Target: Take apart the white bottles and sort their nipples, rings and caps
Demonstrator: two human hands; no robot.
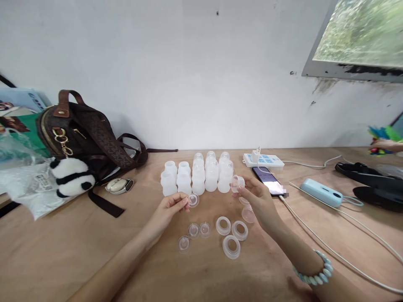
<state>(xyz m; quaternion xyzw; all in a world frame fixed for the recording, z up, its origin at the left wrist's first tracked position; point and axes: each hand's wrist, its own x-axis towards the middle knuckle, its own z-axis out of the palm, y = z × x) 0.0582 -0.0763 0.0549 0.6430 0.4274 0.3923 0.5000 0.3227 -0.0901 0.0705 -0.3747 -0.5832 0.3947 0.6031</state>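
My left hand [171, 208] pinches a small clear teat [193, 200] by its rim, just above the wooden table [63, 251]. My right hand [256, 198] holds a clear cap [237, 183] between thumb and fingers, beside the row of translucent white bottles [198, 176]. Three more clear teats [193, 235] lie below my left hand. Three white screw rings [232, 235] lie between my forearms. Two clear caps [248, 214] rest under my right hand.
A brown bag [85, 130] with a panda plush [71, 176] and a small white case [119, 185] sit at the left, by plastic packets [28, 184]. A phone [269, 180], power strip [262, 160], cables, a blue device [321, 192] and a black object [371, 180] lie right.
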